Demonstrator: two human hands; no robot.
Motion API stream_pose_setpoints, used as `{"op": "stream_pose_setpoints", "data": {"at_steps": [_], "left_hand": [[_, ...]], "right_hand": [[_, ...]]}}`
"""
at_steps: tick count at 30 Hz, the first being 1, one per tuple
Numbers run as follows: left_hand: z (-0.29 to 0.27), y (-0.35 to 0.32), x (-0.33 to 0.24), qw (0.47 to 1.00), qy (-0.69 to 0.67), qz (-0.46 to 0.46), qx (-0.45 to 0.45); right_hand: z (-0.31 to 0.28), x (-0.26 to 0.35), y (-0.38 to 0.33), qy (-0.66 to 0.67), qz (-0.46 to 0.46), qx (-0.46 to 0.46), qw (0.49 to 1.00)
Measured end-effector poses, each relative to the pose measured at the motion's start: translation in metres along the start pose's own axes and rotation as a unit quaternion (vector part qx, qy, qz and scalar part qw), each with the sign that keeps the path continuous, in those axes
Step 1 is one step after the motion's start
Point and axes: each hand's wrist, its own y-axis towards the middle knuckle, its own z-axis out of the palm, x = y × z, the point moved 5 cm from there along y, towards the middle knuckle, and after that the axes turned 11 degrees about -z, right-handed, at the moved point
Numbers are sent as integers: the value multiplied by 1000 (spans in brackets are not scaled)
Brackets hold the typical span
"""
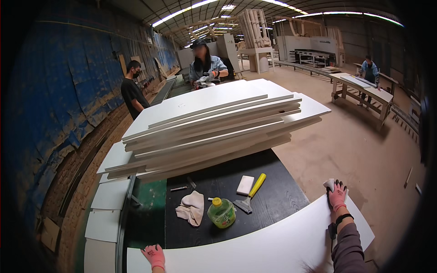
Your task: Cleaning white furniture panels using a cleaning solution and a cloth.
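A large white panel [255,248] lies across the near end of the black work table [287,200]. My left hand [154,256], in a pink glove, grips the panel's far edge near its left corner, the fingers bent over it. Farther right, my right hand [337,196], in a pink glove with dark fingertips, is closed on a whitish cloth [328,183] at the panel's far right edge. Beyond the panel lie a bottle of green liquid with a yellow cap [221,213], a crumpled beige rag [191,208], a yellow-handled scraper [257,185] and a white block [245,184].
A tall, uneven stack of white panels [205,113] fills the table's far part. Behind it a person [207,66] handles something, with another person [133,88] at the left. A third person [368,75] works at a wooden table [359,86]. Blue sheeting [77,68] covers the left wall.
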Motion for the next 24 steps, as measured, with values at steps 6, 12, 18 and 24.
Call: {"op": "stream_pose_setpoints", "data": {"at_steps": [6, 12, 18, 24], "left_hand": [[4, 2, -1, 1000, 8, 11, 2], [5, 4, -4, 999, 22, 3, 40], [0, 1, -2, 999, 32, 10, 35], [8, 5, -3, 994, 95, 26, 48]], "right_hand": [[-1, -32, -5, 43, 77, -13, 996], [-12, -94, -99, 23, 116, -23, 993], [-26, -264, -293, 83, 269, -110, 953], [-24, -382, -415, 351, 414, -240, 804]]}}
